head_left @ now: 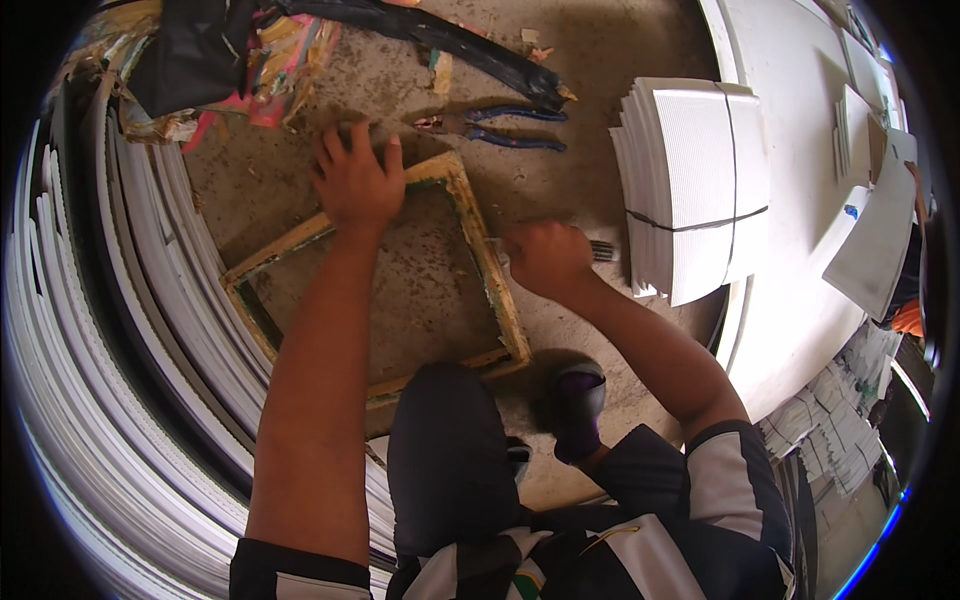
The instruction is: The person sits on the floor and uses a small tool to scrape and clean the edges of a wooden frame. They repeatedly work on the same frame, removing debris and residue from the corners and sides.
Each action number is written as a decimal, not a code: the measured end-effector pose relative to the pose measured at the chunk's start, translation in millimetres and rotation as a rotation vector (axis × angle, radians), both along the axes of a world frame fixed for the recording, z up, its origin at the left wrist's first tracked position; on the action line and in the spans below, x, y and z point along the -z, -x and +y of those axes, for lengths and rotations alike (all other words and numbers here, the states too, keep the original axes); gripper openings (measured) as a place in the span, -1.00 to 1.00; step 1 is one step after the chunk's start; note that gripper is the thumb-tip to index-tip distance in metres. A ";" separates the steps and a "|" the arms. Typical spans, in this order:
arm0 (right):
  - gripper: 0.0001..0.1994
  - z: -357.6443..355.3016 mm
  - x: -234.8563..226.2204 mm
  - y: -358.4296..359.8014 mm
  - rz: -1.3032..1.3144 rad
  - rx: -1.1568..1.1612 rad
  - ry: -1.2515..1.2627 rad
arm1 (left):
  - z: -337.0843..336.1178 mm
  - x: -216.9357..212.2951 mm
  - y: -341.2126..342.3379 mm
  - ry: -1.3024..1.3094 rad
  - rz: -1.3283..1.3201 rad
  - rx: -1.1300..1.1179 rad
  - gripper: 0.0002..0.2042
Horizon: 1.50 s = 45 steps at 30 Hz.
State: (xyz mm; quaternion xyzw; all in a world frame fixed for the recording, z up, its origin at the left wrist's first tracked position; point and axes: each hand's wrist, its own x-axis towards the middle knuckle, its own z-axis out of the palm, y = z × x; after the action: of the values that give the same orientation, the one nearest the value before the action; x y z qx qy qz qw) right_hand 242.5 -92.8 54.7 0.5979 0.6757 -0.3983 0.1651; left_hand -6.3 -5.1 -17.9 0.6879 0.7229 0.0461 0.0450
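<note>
A worn wooden frame (pixel 478 240) lies on the floor in front of me. Its inside is open, and bits of green and pale residue cling to its bars. My left hand (pixel 358 182) rests on the far bar with fingers spread. Beside the right bar, my right hand (pixel 548 258) is closed round a hand tool with a dark ridged handle (pixel 603 250). A thin end of this tool pokes out toward the bar; its exact kind is mostly hidden by my fist. Pliers with blue handles (pixel 500 128) lie past the frame's far corner.
Tied white corrugated sheets (pixel 695 190) stand at the right. Long stacked sheets (pixel 130 330) line the left. A black rolled strip (pixel 450 55) and torn colourful scraps (pixel 285 65) lie at the back. A person's orange-clad part (pixel 908 319) shows at the far right, beside a white sheet.
</note>
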 end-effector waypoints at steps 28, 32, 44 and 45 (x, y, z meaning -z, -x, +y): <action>-0.87 -45.2 7.3 8.8 -0.019 0.018 -0.538 | 0.7 -1.8 -1.7 0.052 0.083 -0.019 -0.52; -0.88 -34.7 0.2 9.8 -0.058 -0.081 -0.387 | 1.4 -3.6 0.0 0.134 0.030 -0.023 -0.48; -0.83 -8.8 9.1 -7.2 0.050 -0.075 -0.159 | 0.5 -0.8 2.3 0.102 0.033 -0.023 -0.48; -0.79 -0.9 8.4 -8.4 0.056 -0.009 0.002 | 1.5 -2.4 0.9 0.109 0.026 -0.024 -0.49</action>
State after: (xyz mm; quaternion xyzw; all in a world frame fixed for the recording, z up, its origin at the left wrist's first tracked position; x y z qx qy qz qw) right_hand 250.9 -93.7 46.2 0.5834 0.6824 -0.4148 0.1482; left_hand -7.2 -3.6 -15.4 0.6763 0.7330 -0.0018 0.0722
